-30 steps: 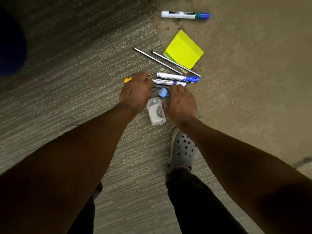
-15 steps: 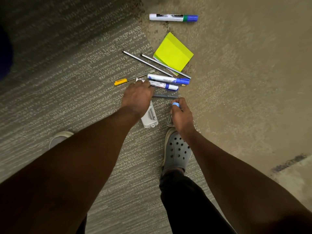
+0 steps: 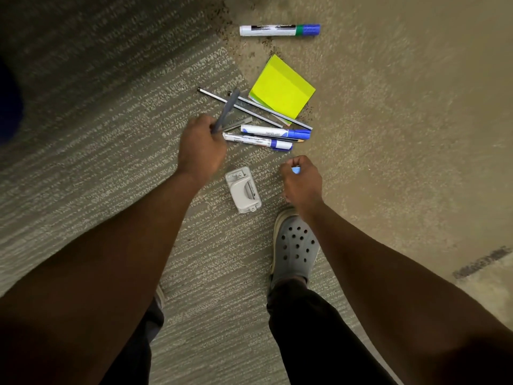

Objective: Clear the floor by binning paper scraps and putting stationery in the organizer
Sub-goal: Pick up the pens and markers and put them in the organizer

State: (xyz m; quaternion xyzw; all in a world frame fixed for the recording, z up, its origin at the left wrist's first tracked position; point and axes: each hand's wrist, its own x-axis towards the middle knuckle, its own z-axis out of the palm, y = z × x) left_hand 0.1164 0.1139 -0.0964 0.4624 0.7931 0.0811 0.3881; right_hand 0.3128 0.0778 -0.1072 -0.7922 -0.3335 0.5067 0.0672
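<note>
Left hand (image 3: pixel 201 151) grips blurred grey pen (image 3: pixel 225 111) mid-frame, right hand (image 3: pixel 301 180) pinches small blue piece (image 3: pixel 296 170); loose hold risks dropping either onto carpet (image 3: pixel 111 140).

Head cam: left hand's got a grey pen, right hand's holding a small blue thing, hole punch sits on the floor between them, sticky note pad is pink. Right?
One thing is off: the sticky note pad is yellow-green, not pink, as the head view shows. The rest stands: the left hand holds a grey pen, the right hand holds a small blue thing, and the hole punch sits on the floor between them.
</note>
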